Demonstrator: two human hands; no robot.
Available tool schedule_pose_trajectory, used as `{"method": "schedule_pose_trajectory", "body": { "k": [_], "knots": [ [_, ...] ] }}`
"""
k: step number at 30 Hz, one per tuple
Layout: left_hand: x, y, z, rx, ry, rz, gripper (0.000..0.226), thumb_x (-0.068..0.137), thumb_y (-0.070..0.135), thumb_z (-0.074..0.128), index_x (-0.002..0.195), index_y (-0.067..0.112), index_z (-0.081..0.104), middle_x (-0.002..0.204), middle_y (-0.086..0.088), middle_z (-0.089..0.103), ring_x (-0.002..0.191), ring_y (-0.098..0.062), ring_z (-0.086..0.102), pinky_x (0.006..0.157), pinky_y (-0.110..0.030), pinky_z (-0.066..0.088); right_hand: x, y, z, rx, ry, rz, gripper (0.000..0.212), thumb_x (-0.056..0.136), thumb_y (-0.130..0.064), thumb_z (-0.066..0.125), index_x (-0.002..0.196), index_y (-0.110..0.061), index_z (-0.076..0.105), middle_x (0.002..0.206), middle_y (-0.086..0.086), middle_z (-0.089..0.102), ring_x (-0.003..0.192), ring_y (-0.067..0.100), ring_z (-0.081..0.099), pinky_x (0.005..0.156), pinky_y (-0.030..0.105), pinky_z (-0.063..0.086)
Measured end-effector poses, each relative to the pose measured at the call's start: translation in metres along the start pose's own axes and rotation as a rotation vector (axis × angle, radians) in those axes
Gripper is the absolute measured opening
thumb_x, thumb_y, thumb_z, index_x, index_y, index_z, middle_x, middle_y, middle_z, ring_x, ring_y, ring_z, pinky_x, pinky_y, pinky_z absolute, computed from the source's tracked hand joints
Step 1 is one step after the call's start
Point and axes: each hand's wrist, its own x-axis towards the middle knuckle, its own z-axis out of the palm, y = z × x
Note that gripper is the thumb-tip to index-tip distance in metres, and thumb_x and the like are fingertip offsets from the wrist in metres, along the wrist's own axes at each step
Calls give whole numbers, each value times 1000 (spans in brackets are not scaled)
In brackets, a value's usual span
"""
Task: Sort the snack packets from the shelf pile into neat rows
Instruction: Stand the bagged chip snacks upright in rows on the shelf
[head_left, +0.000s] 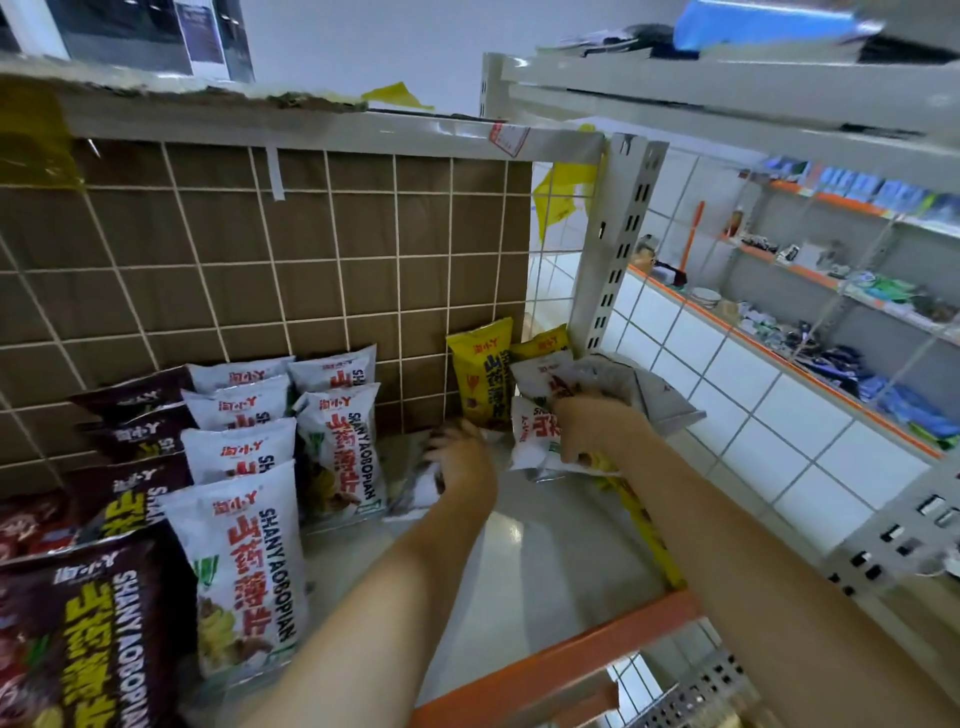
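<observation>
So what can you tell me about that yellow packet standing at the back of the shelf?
The yellow packet is a glossy plastic-looking snack pouch with a red logo near its top and large dark characters down its front. It stands upright, leaning against the wire grid backing, beside a second yellow packet. White packets overlap its right edge. Neither hand touches it.

White glossy plastic snack packets (236, 566) with red characters are shown standing upright in two rows on the shelf, leaning back toward the wire grid. Dark maroon glossy packets (85, 639) with yellow characters stand in a row to their left. Two yellow packets (480, 376) stand upright at the back right corner, beside a loose pile of white packets (537, 434), some tilted or inverted.
</observation>
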Motion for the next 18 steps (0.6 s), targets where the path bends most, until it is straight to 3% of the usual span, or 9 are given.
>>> {"method": "schedule_pose_trajectory", "body": {
  "k": [2, 5, 9, 11, 14, 16, 18],
  "knots": [
    [3, -7, -2, 22, 11, 18, 58, 99, 23, 35, 144, -6, 11, 140, -32, 30, 123, -48, 38, 94, -53, 41, -5, -1, 2, 30, -11, 0, 40, 94, -16, 50, 133, -5, 47, 137, 18, 47, 127, 34, 43, 103, 42, 35],
    [2, -14, -8, 2, -30, 75, 71, 95, 29, 48, 143, -7, 10, 140, -26, 30, 126, -42, 37, 97, -47, 42, -8, -8, 4, -20, -49, 34, 52, 78, -10, 67, 126, -3, 48, 123, 14, 52, 117, 31, 48, 90, 34, 43],
    [-3, -22, -11, 1, -63, 258, 71, 89, 23, 57, 142, -7, 18, 136, -23, 39, 123, -38, 43, 97, -45, 45, -10, -13, 6, -39, -29, 17, 32, 75, -12, 68, 106, -9, 62, 106, 8, 60, 104, 25, 58, 80, 28, 47],
    [-13, -29, -18, -79, -75, 381, 65, 86, 19, 62, 137, -4, 32, 128, -17, 52, 115, -32, 53, 91, -36, 48, -14, -9, 4, -8, 26, -14, 26, 76, -16, 68, 101, -11, 64, 93, 4, 61, 97, 23, 62, 76, 26, 48],
    [-27, -52, -37, -422, -107, 427, 40, 83, 23, 66, 118, 6, 53, 115, -11, 60, 103, -26, 60, 82, -31, 48, -20, 1, -7, 132, 109, -25, 30, 78, -25, 68, 104, -11, 63, 87, 0, 58, 90, 21, 61, 73, 24, 45],
    [-35, -74, -43, -777, -223, 389, 35, 85, 20, 63, 118, 11, 54, 113, -9, 63, 101, -23, 62, 86, -35, 51, -22, 10, -13, 223, 66, -11, 39, 77, -27, 71, 112, -12, 62, 103, 5, 64, 97, 21, 60, 84, 26, 46],
    [-47, -91, -49, -1204, -383, 289, 30, 88, 13, 57, 118, 14, 54, 105, -10, 68, 91, -20, 67, 80, -34, 55, -20, 18, -12, 373, 46, -33, 40, 73, -29, 77, 108, -16, 63, 104, 2, 66, 88, 11, 60, 77, 20, 46]
  ]
}}
